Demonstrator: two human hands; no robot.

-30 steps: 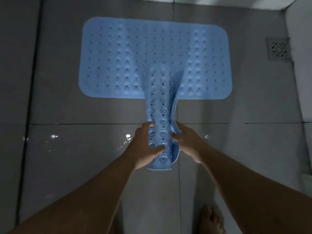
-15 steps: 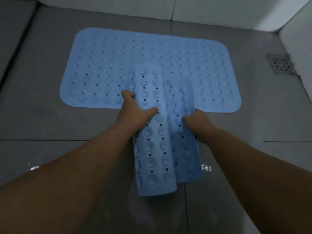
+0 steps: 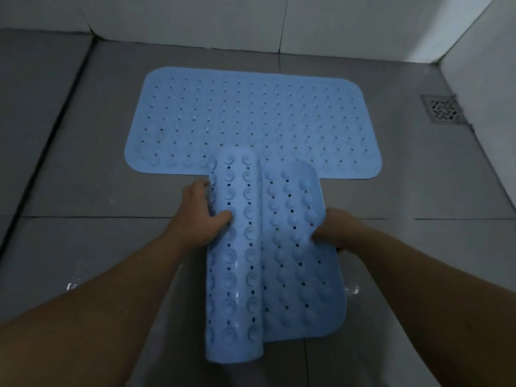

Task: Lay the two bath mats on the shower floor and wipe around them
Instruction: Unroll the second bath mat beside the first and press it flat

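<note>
— Mats first: where are they?

— One blue bath mat [image 3: 251, 118] lies flat on the shower floor [image 3: 83, 191] at twelve o'clock. The second bath mat [image 3: 268, 247] is at the centre, its far end overlapping the first mat's near edge.

— What changed?

— A second ago it was a tight roll; now its right half is spread, suction cups up, the left half curled.

— Hands?

— Left hand [image 3: 201, 216] fingers grip the curl; right hand [image 3: 335, 230] pinches the three o'clock edge. Probably unrolling comes next; wiping hasn't begun. The floor drain [image 3: 444, 108] sits at two o'clock.
</note>
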